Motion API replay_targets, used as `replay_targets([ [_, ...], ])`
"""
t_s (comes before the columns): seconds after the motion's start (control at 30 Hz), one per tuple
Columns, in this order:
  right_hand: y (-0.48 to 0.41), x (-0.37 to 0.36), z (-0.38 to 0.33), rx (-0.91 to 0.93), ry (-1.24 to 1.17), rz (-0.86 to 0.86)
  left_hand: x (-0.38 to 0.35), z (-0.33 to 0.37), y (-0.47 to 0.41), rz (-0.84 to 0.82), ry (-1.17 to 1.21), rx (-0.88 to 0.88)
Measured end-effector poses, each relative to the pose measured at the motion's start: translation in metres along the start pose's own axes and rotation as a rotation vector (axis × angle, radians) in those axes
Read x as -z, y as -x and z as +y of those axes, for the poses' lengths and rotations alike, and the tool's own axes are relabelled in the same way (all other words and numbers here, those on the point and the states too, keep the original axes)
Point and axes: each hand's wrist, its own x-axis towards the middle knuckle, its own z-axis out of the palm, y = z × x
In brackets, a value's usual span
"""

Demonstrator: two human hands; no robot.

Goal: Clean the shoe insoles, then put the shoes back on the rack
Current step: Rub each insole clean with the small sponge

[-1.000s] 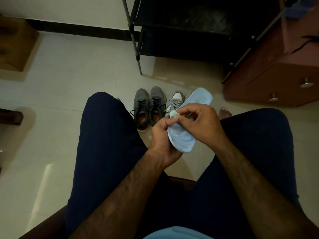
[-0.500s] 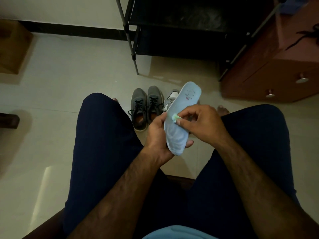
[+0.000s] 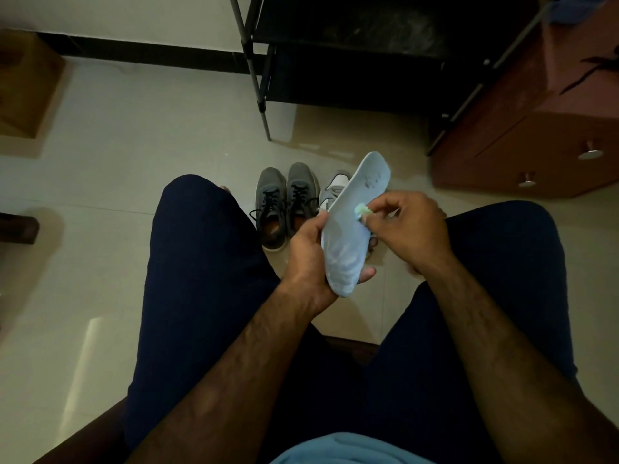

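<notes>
A pale tiled floor (image 3: 134, 169) runs to a white wall (image 3: 150, 18) with a dark skirting, where a black rack (image 3: 335, 45) stands, a brown cabinet (image 3: 522, 142) with two knobs (image 3: 590, 152) just right of it and a wooden box (image 3: 26, 95) well to its left. In front of the rack three shoes sit side by side on the floor: two grey shoes (image 3: 272, 209) and one white shoe (image 3: 335, 185), partly hidden. Nearer than those, above the seated person's lap, one light-blue insole (image 3: 348, 242) is held tilted, the left hand (image 3: 308, 249) with fingers clamped round its lower half, the right hand (image 3: 408, 226) with fingers pinching one small green wad (image 3: 362, 209) against its middle.
</notes>
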Motion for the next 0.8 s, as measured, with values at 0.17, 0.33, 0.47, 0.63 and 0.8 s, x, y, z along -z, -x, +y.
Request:
replay_targets([
  [0.17,0.012,-0.004,-0.009,0.097,-0.128,-0.216,0.001,0.002,0.001,-0.031,0.008,-0.003],
  [0.33,0.003,-0.005,0.0,0.017,-0.061,-0.063,0.002,0.003,0.0,-0.083,-0.005,-0.049],
  [0.47,0.006,-0.005,0.0,0.03,-0.084,-0.066,0.003,0.004,-0.002,-0.121,0.015,-0.08],
  [0.63,0.008,-0.002,-0.005,0.067,-0.192,-0.081,0.003,0.004,-0.003,-0.11,0.017,-0.121],
  [0.8,0.01,-0.001,-0.01,0.127,-0.266,0.017,0.0,0.004,0.001,-0.13,0.011,-0.139],
])
